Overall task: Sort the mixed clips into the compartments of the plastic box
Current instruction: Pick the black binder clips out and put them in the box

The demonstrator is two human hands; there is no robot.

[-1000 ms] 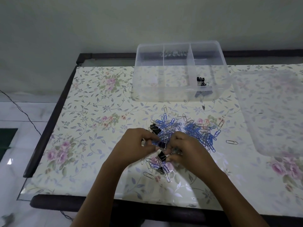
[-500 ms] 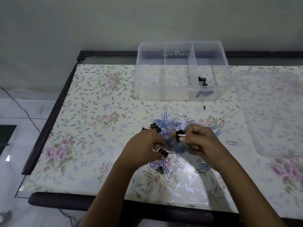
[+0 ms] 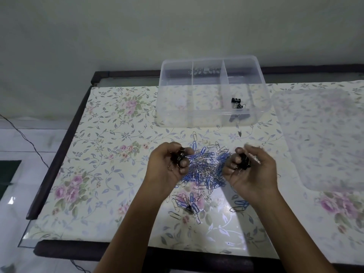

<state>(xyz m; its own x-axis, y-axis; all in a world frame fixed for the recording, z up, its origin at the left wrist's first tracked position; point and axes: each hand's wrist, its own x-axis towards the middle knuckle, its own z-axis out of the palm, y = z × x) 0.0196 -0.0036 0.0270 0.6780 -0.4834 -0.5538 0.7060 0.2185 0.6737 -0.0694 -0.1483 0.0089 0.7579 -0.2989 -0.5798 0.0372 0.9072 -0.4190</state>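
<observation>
A pile of blue and silver paper clips (image 3: 204,166) lies in the middle of the table, with a smaller scatter (image 3: 187,203) nearer me. My left hand (image 3: 167,168) grips a black binder clip (image 3: 179,157) at the pile's left side. My right hand (image 3: 250,170) holds another black binder clip (image 3: 244,161) at the pile's right side. The clear plastic box (image 3: 211,93) stands beyond the pile; its right compartment holds black binder clips (image 3: 237,103), and its back middle compartment holds small silver clips (image 3: 204,71).
The clear box lid (image 3: 323,138) lies flat at the right of the table. The table has a floral cover under glass (image 3: 110,146) and a dark frame. A thin cable (image 3: 23,138) runs over the floor at the left.
Both hands have lifted from the pile and pulled apart, left hand leftward, right hand rightward, each with a black binder clip in it.
</observation>
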